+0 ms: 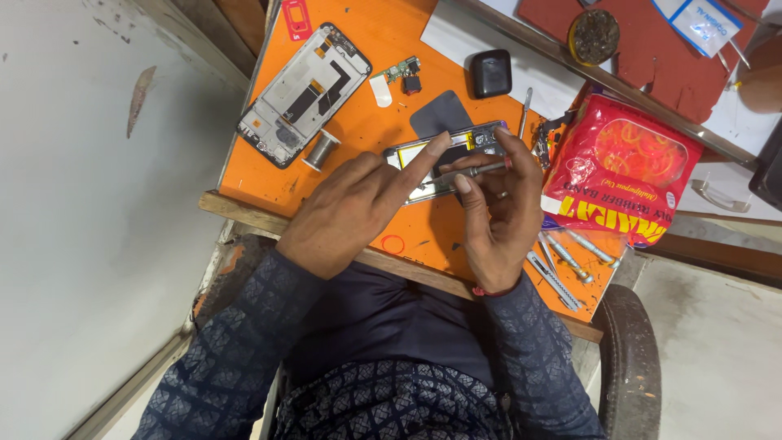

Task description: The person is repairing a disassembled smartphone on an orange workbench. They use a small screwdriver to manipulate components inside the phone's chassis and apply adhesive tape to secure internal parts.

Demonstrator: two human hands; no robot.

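Note:
An opened phone body (pixel 446 155) lies on the orange mat (pixel 383 49) in front of me. My left hand (pixel 350 208) rests on the mat with its index finger stretched out, the tip pressing on the phone's near edge. My right hand (pixel 497 212) pinches a thin silver screwdriver (pixel 481 169) whose tip points left over the phone's inside. Part of the phone is hidden under both hands.
A phone frame with display removed (pixel 303 94) lies at the mat's far left beside a solder spool (pixel 320 150). A small circuit board (pixel 399 72), a dark pad (pixel 444 114), a black case (pixel 490 73), a red bag of rubber bands (pixel 623 167) and loose tools (pixel 562 261) surround the work.

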